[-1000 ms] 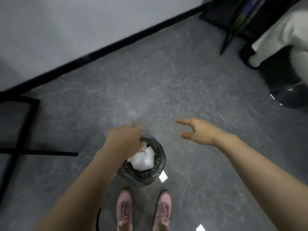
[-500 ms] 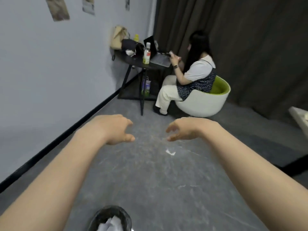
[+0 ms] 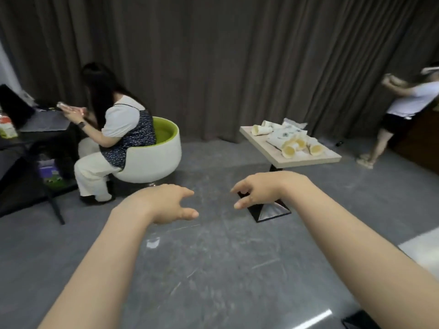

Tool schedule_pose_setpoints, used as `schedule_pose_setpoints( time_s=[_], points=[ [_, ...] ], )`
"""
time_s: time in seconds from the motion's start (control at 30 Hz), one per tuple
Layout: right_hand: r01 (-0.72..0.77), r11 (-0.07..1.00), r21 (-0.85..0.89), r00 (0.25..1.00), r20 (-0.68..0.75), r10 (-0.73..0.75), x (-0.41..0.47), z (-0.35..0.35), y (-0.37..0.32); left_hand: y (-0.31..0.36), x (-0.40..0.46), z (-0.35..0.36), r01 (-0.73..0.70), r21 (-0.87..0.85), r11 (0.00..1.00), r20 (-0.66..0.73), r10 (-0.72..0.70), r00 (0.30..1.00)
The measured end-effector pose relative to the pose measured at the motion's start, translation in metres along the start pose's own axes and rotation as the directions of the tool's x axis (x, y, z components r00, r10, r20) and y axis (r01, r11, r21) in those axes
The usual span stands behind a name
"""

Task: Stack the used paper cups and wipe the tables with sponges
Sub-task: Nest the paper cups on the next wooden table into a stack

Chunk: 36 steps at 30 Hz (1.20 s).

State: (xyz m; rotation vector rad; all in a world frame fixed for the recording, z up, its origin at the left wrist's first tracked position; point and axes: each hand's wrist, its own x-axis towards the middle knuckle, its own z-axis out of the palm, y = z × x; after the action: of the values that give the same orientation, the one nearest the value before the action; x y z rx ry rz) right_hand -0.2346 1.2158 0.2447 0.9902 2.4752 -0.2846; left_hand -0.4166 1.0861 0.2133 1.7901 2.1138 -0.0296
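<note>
Ahead, grey floor, dark curtains, littered table

Soft, even indoor light; faint shadows under the table. Glare streaks the grey floor at the bottom right. Wide-angle bending and blur smear the standing person.

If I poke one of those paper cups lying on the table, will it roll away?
Probably: the paper cups lie on their sides on the table. Being tapered, one would likely curve, not go straight. They look light and crushable.
</note>
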Motion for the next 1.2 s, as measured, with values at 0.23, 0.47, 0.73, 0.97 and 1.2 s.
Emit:
schedule_pose_setpoints(
  time_s=[0.23, 0.47, 0.73, 0.97, 1.2],
  points=[
    [-0.211, 0.967, 0.144, 0.977, 0.013, 0.211, 0.000, 0.006, 0.141, 0.086, 0.115, -0.007, -0.127, -0.011, 0.992, 0.045, 0.127, 0.991],
    [-0.257, 0.933, 0.251, 0.966, 0.052, 0.253, 0.056, 0.000, 0.214, 0.095, 0.209, -0.015, -0.119, -0.003, 0.993, 0.113, 0.118, 0.987],
    [-0.268, 0.814, 0.516, 0.953, 0.017, 0.303, 0.138, -0.031, 0.264, 0.062, 0.320, -0.045, -0.093, 0.016, 0.996, 0.160, 0.090, 0.983],
    [-0.307, 0.710, 0.634, 0.918, 0.000, 0.397, 0.201, -0.046, 0.304, 0.066, 0.424, -0.068, -0.172, 0.032, 0.985, 0.203, 0.162, 0.966],
    [-0.431, 0.612, 0.663, 0.874, 0.138, 0.465, 0.218, -0.024, 0.378, 0.143, 0.515, -0.068, -0.356, 0.009, 0.934, 0.329, 0.333, 0.884]
  ],
)
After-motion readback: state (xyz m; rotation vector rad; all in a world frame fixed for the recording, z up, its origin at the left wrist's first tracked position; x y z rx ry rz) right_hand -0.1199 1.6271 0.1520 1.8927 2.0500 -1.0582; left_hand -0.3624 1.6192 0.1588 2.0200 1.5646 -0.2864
